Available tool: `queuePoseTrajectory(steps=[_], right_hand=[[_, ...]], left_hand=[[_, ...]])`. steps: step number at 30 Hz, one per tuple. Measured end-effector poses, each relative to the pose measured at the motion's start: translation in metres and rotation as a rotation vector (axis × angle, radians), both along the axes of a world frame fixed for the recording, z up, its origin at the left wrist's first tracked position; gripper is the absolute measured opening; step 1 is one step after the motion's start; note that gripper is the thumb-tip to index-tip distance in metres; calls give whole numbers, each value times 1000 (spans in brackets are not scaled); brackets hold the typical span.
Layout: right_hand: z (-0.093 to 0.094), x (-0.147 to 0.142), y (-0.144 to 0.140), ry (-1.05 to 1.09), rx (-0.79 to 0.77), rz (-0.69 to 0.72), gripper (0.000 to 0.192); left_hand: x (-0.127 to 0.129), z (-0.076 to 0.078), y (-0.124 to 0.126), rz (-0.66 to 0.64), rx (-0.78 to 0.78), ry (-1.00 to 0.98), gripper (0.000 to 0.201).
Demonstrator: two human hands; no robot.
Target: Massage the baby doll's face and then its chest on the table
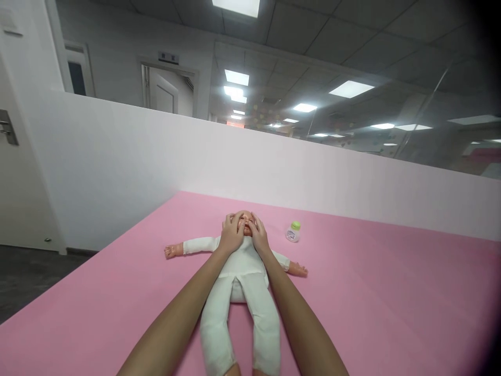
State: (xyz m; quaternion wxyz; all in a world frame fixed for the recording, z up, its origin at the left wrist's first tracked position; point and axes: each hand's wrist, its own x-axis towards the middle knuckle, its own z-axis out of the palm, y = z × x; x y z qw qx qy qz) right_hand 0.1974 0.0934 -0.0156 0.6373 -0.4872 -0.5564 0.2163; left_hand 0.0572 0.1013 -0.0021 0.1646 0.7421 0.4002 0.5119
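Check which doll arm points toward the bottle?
The doll's arm on the picture's right, ending in the bare hand near the bottle. The other arm stretches the opposite way, toward the mat's left edge.

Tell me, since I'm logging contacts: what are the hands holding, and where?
Both the left hand and right hand press on the doll at its face.

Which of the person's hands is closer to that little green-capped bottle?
The right hand. It rests on the doll's head, on the side facing the bottle, with bare pink mat between them. The left hand lies on the head's far side, farther from the bottle.
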Motion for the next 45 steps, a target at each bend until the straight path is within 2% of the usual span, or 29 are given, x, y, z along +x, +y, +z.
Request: queuePoseTrajectory(steps=[3,8,13,19,29,36,45], right_hand=[[-4,1,-9,-76,62,23,63],[-7,3,-18,-85,99,27,59],[-6,2,-19,-77,95,38,55],[-5,-1,-20,4,60,50,59],[-9,1,-19,9,96,25,56],[-9,2,-19,-32,125,42,54],[-9,2,-18,-50,140,34,53]], left_hand=[[-1,0,1,-12,-3,8,44],[-5,-1,5,-32,-22,1,43],[-11,-5,6,-37,-24,0,45],[-12,-5,7,-22,-27,31,45],[-9,-10,12,-12,17,34,43],[-7,-13,17,-100,70,-8,45],[-9,-14,20,-110,92,8,46]])
